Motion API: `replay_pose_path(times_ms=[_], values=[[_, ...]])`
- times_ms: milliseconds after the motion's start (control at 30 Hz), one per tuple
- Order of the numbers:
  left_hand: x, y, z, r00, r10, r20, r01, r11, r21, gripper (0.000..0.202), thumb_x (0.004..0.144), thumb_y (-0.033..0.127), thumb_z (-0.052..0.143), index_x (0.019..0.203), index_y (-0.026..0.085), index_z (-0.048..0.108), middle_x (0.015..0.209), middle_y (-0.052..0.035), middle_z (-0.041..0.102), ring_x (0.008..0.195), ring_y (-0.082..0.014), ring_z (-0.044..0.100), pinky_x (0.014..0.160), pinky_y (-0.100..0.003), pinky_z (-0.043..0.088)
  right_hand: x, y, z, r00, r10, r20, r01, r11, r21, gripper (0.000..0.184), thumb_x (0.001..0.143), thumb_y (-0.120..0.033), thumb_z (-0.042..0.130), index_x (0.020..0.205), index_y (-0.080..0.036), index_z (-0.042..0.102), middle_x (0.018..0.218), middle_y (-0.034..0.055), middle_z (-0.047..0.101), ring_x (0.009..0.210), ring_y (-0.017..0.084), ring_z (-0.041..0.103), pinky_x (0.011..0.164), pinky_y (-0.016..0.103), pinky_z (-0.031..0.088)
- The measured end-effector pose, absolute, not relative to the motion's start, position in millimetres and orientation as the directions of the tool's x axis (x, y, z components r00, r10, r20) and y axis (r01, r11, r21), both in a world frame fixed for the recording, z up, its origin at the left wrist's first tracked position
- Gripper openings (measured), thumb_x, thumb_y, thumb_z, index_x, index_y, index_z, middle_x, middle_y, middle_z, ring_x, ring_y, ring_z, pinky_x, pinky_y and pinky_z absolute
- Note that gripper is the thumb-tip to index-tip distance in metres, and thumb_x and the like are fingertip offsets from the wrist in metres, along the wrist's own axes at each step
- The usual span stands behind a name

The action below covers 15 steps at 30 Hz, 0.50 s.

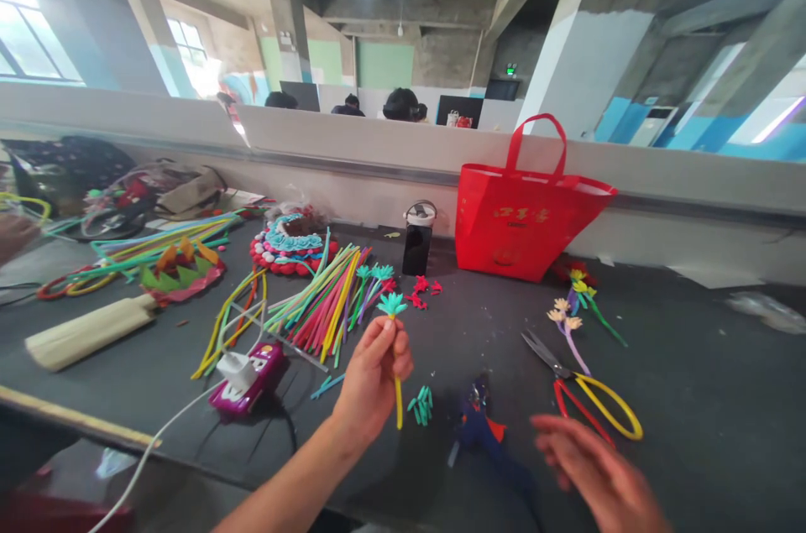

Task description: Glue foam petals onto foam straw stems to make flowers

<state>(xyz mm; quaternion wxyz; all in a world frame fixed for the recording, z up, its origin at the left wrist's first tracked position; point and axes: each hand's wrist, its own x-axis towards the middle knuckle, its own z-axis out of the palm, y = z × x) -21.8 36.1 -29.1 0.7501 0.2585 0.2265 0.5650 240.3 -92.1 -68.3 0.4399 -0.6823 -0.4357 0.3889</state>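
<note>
Above the dark table [711,365], front middle: flower [392,306], teal head on yellow stem, upright. Left hand [371,373] has it, thumb and fingers pinched closed around the stem just under the head; stem end sticks out below. Teal pieces [421,407] on the table just right of that hand. Red pieces [419,300] farther back, near phone [416,249], upright in front of a white-topped cup [421,214]. Right hand [595,466] off to the right, blurred, fingers extended and loose, nothing visible in its grip. Between hands: dark blue tool [479,435], too blurred to identify. Scissors [555,362] just beyond right hand, handles apart. Peach flowers [564,315] past those, red bag [529,222] at back. Left side: stem bundle [318,310], purple power strip [248,389] with white plug [235,368] in it.
</note>
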Motion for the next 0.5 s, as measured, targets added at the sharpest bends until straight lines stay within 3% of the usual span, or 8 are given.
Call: replay_pose_path(times_ms=[133, 267, 367, 500], values=[[-3, 31, -22, 0.303, 0.953, -0.025, -0.726, 0.248, 0.642, 0.015, 0.085, 0.029, 0.065, 0.086, 0.018, 0.055, 0.075, 0.0004, 0.059, 0.061, -0.0084, 0.056, 0.060, -0.020, 0.044, 164, -49, -56, 0.075, 0.996, 0.051, 0.294, 0.027, -0.955, 0.043, 0.087, -0.054, 0.053, 0.111, -0.020, 0.065, 0.100, 0.0089, 0.071, 0.090, 0.022, 0.067, 0.072, 0.027, 0.053], [-3, 22, -27, 0.280, 0.957, -0.070, -0.694, 0.252, 0.675, 0.015, 0.085, 0.030, 0.065, 0.088, 0.018, 0.056, 0.082, -0.0037, 0.066, 0.079, -0.0142, 0.062, 0.067, -0.022, 0.047, 116, -22, -55, -0.051, 0.979, 0.198, 0.390, 0.202, -0.898, 0.029, 0.090, -0.043, 0.052, 0.099, -0.019, 0.066, 0.090, 0.0058, 0.069, 0.081, 0.019, 0.064, 0.071, 0.026, 0.047], [-8, 17, -33, 0.260, 0.962, -0.084, -0.676, 0.244, 0.695, 0.015, 0.086, 0.031, 0.064, 0.087, 0.019, 0.057, 0.082, -0.0032, 0.067, 0.071, -0.0118, 0.060, 0.065, -0.022, 0.046, 103, -16, -62, -0.046, 0.976, 0.214, 0.390, 0.215, -0.895, 0.027, 0.092, -0.038, 0.047, 0.085, -0.018, 0.064, 0.077, 0.0029, 0.066, 0.069, 0.017, 0.058, 0.065, 0.025, 0.043], [-13, 17, -37, 0.263, 0.960, -0.099, -0.662, 0.255, 0.705, 0.017, 0.084, 0.033, 0.066, 0.084, 0.018, 0.057, 0.075, -0.0016, 0.064, 0.068, -0.0113, 0.058, 0.060, -0.020, 0.042, 98, -20, -72, -0.098, 0.988, 0.121, 0.239, 0.142, -0.961, 0.032, 0.091, -0.043, 0.047, 0.073, -0.018, 0.056, 0.062, -0.0027, 0.051, 0.057, 0.012, 0.046, 0.054, 0.022, 0.036]])
